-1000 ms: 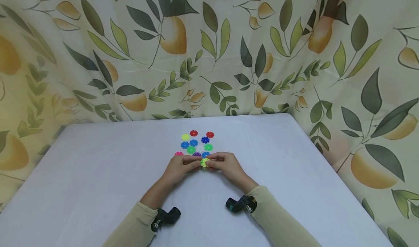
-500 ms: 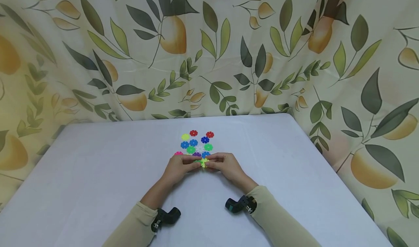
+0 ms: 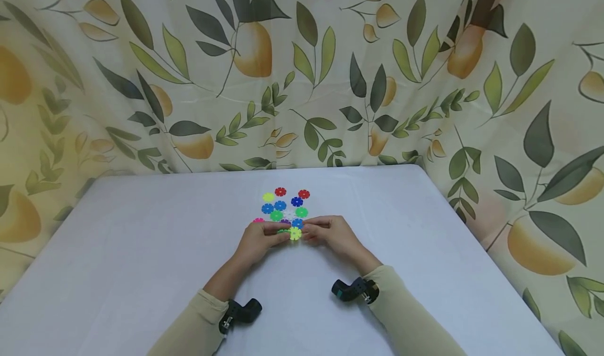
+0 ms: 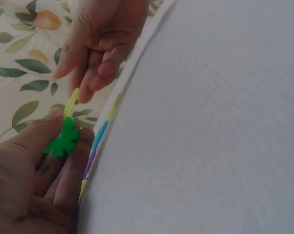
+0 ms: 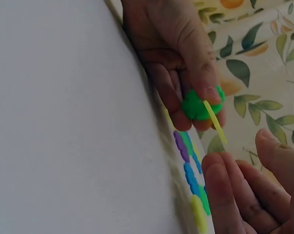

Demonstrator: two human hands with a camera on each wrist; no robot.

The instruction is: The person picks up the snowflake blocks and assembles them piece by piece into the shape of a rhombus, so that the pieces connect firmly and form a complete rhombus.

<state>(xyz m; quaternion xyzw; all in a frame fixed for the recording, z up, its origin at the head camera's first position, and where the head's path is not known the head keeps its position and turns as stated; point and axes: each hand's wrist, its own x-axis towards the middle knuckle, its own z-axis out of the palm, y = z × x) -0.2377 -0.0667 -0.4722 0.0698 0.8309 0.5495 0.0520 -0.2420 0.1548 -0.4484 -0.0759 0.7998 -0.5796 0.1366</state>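
Note:
Between thumb and fingers my left hand pinches a green notched snowflake disc. A yellow snowflake disc is joined to it, standing crosswise at its edge in both wrist views. In the right wrist view the yellow disc points from the green one toward my right hand. That hand is just right of the pair, its thumb and fingers spread apart with nothing between them. My left thumb covers part of the green disc in the head view.
Beyond my hands, several loose snowflake discs lie on the white table, including a red disc, a dark blue disc, a green disc and a pink disc. A patterned curtain hangs behind the table.
My right hand has let go of the yellow disc and moved slightly right. The yellow disc now faces the head view more fully, still joined to the green disc in my left hand.

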